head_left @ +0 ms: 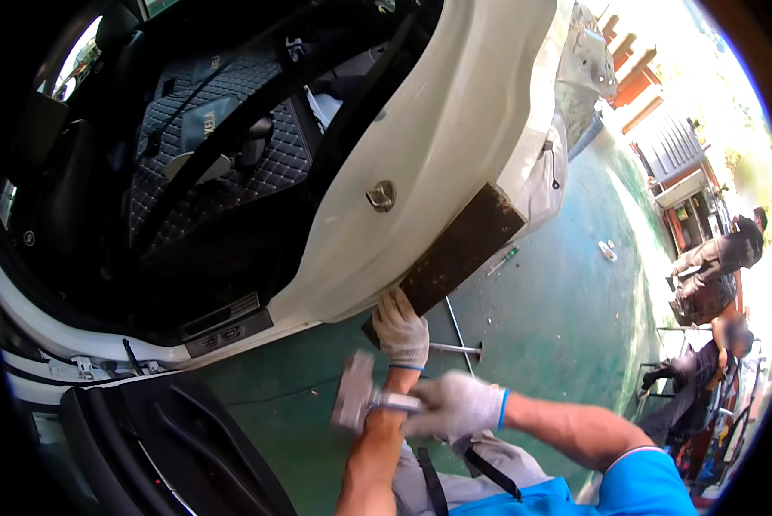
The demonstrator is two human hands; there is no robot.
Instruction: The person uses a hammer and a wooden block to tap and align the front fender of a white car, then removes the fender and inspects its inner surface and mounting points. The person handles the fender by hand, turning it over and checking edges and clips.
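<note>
My left hand, in a pale knit glove, grips the lower end of a dark, long metal plate lying against the white car body beside the open doorway. My right hand, gloved too, holds a metal hammer just below the left hand, its head over my left forearm and slightly blurred. Above the plate, a latch striker sits on the door frame. A dark quilted mat shows inside the car.
An open door fills the lower left. A screwdriver and metal rods lie on the green floor. At the right, two people are near chairs, a cabinet and clutter.
</note>
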